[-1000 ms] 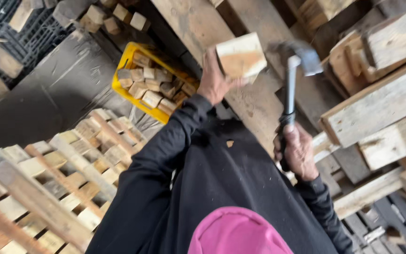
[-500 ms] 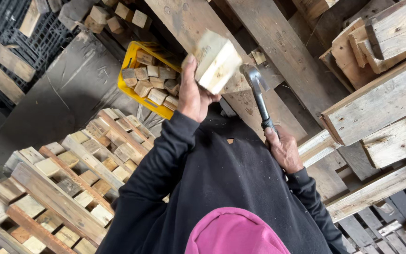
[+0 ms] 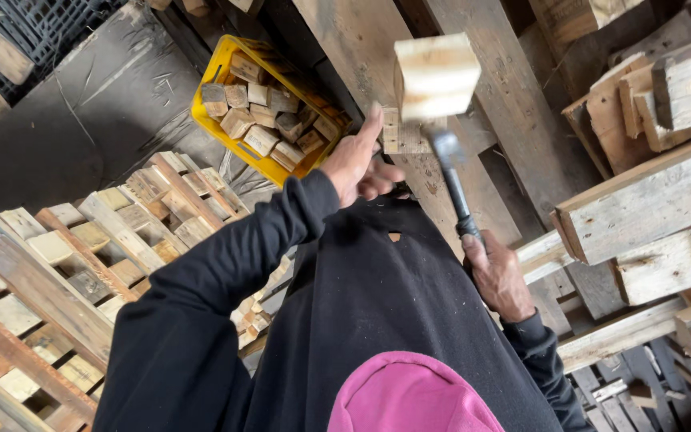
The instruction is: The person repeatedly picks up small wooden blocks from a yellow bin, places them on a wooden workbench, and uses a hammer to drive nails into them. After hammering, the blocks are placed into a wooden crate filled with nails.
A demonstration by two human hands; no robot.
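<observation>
Head view: the right hand (image 3: 499,276) is clamped on the hammer (image 3: 451,180) low on its handle, the head up against the pale wood block (image 3: 436,76), which seems to sit loose above the left hand (image 3: 353,160), whose fingers are spread and hold nothing. The blur hides the exact contact. Judging by this, the left fingers are best kept well aside of the hammer head, and the strike square, so the block drops toward the yellow crate (image 3: 209,88) beyond that hand.
</observation>
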